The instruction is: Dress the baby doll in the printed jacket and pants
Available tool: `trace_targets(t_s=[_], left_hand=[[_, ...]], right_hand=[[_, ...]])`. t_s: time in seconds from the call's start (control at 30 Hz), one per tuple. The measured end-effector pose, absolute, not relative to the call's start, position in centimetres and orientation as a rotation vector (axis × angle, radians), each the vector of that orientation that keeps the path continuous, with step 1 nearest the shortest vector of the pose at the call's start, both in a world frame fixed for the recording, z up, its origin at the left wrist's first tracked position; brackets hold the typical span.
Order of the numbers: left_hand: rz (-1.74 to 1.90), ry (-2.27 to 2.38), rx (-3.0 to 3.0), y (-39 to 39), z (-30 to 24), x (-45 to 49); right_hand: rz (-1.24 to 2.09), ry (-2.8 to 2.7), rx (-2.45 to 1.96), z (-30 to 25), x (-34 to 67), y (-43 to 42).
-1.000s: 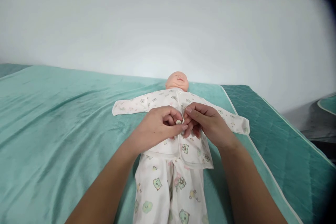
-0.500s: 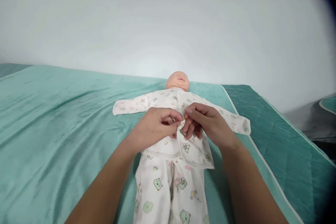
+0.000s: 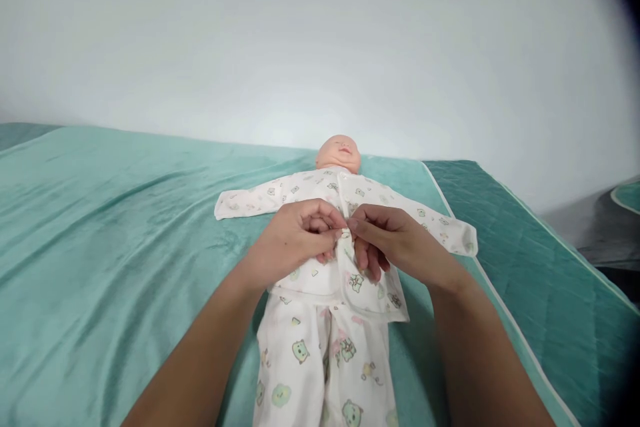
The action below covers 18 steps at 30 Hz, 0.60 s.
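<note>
A baby doll [image 3: 339,152] lies on its back on a teal blanket [image 3: 115,227], dressed in a white printed shirt [image 3: 280,195] and matching trousers [image 3: 320,360]. My left hand [image 3: 295,240] and my right hand [image 3: 393,240] meet over the doll's chest. Both pinch the shirt's front placket where the two edges overlap, fingers curled and pressed together. A small button between the fingertips is barely visible. The doll's sleeves lie spread out to either side.
A white wall [image 3: 320,60] runs behind the bed. The blanket's white piped edge [image 3: 505,313] runs along the right, over a darker quilted teal cover [image 3: 540,293]. Another teal-edged pad [image 3: 627,197] shows at the far right.
The white button seen between my fingertips a second ago is now nearly covered. My hands have closed together over the placket and shifted slightly down.
</note>
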<state>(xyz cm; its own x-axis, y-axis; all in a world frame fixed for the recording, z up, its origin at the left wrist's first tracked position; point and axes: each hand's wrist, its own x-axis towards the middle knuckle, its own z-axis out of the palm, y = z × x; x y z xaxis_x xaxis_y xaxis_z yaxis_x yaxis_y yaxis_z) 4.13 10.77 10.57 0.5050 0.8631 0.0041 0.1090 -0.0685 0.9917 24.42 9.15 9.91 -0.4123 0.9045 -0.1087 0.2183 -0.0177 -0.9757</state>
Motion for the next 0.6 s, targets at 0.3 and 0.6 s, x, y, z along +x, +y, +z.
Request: trace_targets(t_s=[0.3,0.6], left_hand=[[0.670,0.778,1.440,11.56,10.53,3.34],[0.590,0.807,1.461,11.50,10.89,3.16]], right_hand=[[1.588,-1.749,-1.126,10.10,25.36,9.04],[1.554,-1.716,-1.090,9.65,24.97,9.36]])
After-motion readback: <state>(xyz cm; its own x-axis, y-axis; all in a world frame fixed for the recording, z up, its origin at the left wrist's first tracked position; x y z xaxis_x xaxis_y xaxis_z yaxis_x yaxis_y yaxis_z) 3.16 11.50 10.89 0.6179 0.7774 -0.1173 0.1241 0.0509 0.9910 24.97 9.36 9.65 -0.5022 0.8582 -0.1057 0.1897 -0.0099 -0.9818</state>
